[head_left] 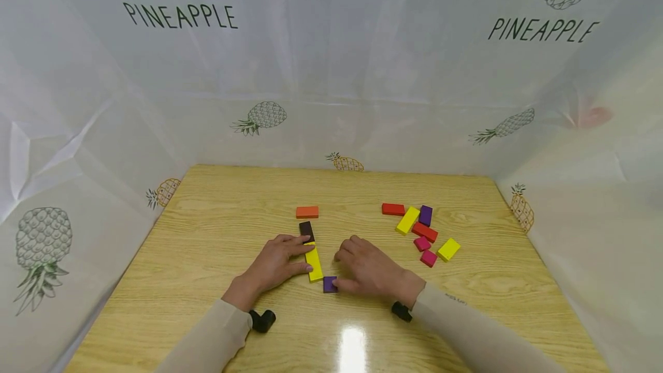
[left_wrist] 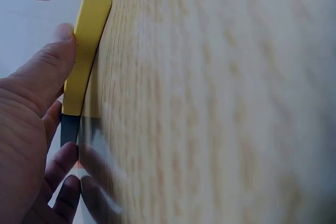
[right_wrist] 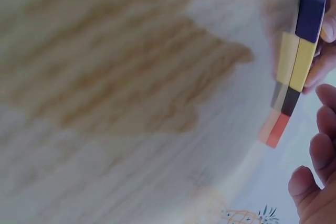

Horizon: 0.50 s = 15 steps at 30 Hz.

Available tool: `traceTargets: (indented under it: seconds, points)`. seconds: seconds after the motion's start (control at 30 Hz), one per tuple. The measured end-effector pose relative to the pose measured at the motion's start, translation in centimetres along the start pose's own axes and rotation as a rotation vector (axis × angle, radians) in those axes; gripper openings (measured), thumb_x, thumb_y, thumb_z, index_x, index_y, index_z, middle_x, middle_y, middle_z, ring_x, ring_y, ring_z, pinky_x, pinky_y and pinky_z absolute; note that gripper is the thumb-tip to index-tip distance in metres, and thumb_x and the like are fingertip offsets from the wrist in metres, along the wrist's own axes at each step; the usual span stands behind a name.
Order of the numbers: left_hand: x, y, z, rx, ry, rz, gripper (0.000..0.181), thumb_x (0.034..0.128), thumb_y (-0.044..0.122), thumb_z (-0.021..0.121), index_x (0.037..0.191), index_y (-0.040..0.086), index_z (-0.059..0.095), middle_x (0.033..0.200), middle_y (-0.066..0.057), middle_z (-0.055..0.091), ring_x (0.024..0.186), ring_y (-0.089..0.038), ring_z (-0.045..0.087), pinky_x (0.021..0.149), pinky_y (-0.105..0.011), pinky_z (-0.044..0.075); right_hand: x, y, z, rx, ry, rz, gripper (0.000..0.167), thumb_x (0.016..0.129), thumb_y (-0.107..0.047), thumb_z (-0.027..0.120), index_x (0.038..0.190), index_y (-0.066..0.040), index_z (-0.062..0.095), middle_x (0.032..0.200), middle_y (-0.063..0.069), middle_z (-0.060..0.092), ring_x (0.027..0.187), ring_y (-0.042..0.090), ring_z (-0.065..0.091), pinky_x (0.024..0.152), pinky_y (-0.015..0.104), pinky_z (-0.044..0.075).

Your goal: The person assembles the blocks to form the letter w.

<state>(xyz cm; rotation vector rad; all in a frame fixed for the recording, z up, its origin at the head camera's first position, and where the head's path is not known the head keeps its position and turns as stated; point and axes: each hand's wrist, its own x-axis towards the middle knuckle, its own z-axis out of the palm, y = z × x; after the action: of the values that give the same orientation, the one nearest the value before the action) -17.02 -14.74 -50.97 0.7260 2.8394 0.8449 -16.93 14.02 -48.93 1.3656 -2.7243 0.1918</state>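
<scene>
My left hand [head_left: 277, 261] rests beside a yellow block [head_left: 314, 259], its thumb and a finger touching it. Another fingertip is on a black block [head_left: 307, 230] that meets the yellow block's far end. In the left wrist view, the thumb lies along the yellow block [left_wrist: 89, 45], with the fingertips at the black block [left_wrist: 70, 129]. My right hand [head_left: 373, 269] touches a purple block [head_left: 328, 287] with its thumb, the other fingers loosely bent above the table. The purple block sits by the yellow block's near end. An orange block [head_left: 307, 212] lies beyond the black one.
Loose blocks lie on the right of the wooden table [head_left: 248, 200]: a far red block [head_left: 393, 209], a yellow block [head_left: 448, 250], a purple block [head_left: 426, 215], a magenta block [head_left: 428, 258] and several others. A white pineapple-print sheet [head_left: 362, 73] surrounds the table's back and sides.
</scene>
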Motion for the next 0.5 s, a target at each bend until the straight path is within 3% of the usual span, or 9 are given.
traceTargets:
  seconds: [0.3, 0.5]
  points:
    - [0.0, -0.2, 0.2, 0.006, -0.003, -0.003, 0.053, 0.0967, 0.047, 0.074, 0.145, 0.028, 0.067, 0.160, 0.006, 0.053, 0.145, -0.031, 0.048, 0.120, -0.061, 0.035, 0.5, 1.2, 0.2, -0.026, 0.092, 0.034, 0.043, 0.101, -0.048, 0.066, 0.125, -0.013, 0.068, 0.121, 0.000, 0.064, 0.109, 0.018, 0.055, 0.099, 0.036, 0.051]
    - [0.0, -0.2, 0.2, -0.005, -0.004, -0.001, 0.052, 0.0971, 0.046, 0.075, 0.145, 0.028, 0.067, 0.160, 0.006, 0.053, 0.146, -0.031, 0.047, 0.120, -0.061, 0.035, 2.6, 2.3, -0.2, -0.057, 0.169, 0.075, 0.041, 0.100, -0.042, 0.069, 0.125, -0.010, 0.068, 0.122, 0.005, 0.064, 0.109, 0.023, 0.056, 0.094, 0.039, 0.050]
